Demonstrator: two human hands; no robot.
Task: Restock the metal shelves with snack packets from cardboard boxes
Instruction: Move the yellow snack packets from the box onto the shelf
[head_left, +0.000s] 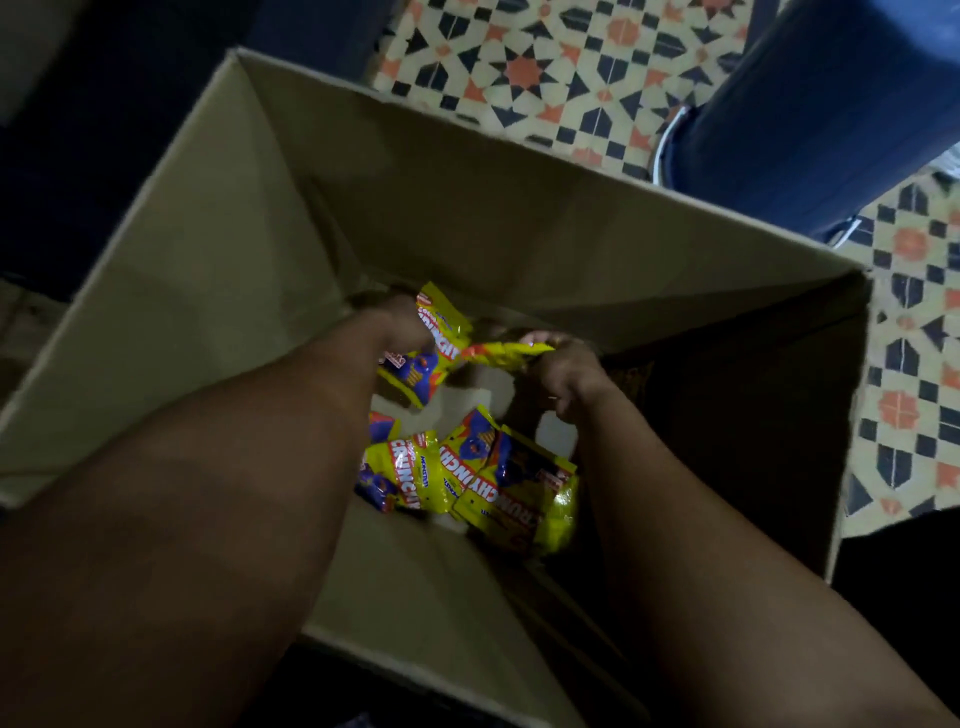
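Snack packets (467, 483), yellow with red lettering, lie loose on the bottom of an open cardboard box (218, 249) standing on a patterned tile floor (571, 67). Both arms reach deep inside. At 12 o'clock from the loose heap, the left hand (400, 322) grips a packet (441, 332), fingers curled round it. The right hand (563, 369), toward 1 o'clock, pinches a crumpled packet (506, 353). A blue container (821, 114) stands outside the box at 2 o'clock.
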